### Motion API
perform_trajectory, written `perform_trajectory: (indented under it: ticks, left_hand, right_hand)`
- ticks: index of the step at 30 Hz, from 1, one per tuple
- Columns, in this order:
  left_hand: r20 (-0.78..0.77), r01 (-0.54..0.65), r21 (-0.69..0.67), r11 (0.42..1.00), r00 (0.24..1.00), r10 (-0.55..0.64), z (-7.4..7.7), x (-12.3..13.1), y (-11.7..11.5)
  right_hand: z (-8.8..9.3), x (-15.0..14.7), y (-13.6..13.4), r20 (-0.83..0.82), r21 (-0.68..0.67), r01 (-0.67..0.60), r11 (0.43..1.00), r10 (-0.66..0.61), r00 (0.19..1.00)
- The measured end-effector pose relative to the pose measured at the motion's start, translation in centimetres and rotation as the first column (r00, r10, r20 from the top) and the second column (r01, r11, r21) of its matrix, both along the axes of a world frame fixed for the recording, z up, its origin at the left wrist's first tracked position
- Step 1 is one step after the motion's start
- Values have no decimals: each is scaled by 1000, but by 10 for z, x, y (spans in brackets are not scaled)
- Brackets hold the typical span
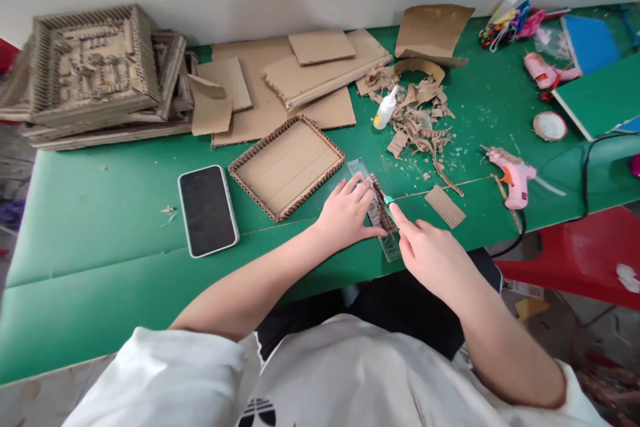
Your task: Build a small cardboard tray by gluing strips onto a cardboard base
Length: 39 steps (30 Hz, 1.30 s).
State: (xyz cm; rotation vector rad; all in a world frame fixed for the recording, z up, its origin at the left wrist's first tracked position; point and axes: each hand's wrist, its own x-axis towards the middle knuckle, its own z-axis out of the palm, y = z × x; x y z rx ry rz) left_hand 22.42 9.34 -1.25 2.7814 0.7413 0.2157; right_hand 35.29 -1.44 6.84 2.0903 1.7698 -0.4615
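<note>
My left hand (347,208) lies flat with fingers spread, pressing a clear plastic ruler (393,250) down on the table. Beneath and beside the ruler is a small piece of corrugated cardboard (383,203), partly hidden by my hands. My right hand (433,255) is closed around a teal craft knife (389,202), its index finger stretched along the top. The knife's tip is over the cardboard piece, along the ruler's right side; I cannot tell if it touches. Left of my left hand is a shallow cardboard tray (287,170) with a corrugated rim.
A phone (207,210) lies at the left. Stacked cardboard trays (95,73) and flat sheets (245,127) line the wall. A glue bottle (385,109) stands by cardboard scraps (423,117). A corrugated piece (445,207) and pink glue gun (515,177) are at the right.
</note>
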Motion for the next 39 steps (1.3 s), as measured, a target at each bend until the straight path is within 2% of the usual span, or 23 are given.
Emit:
perform_trajectory:
  ticks: [8,14,19,30,35,39]
  left_hand:
    - [-12,-2,-9,1000,1000,2,2,1,0]
    - [-4,-11,-26,1000,1000,11,1,1,0]
    - [7,-13,-30,999,1000,13,0,1,0]
    - [-6,-13,-15,1000,1000,12,1,1,0]
    - [-1,-7,-11,1000,1000,7,0,1,0]
    - [-2,-5,-4,1000,1000,5,1,1,0]
  right_hand:
    - [-4,3,-22,6,49,-42,998,42,999]
    - [-6,7,-44,-18,173,-96,980,101,995]
    - [-10,10,-61,-45,221,-81,972,93,995]
    - [-9,10,-103,-16,368,-171,914,191,982]
    - [-13,14,-120,-52,368,-137,920,167,985]
    - [-9,24,-128,-206,298,-4,955,68,976]
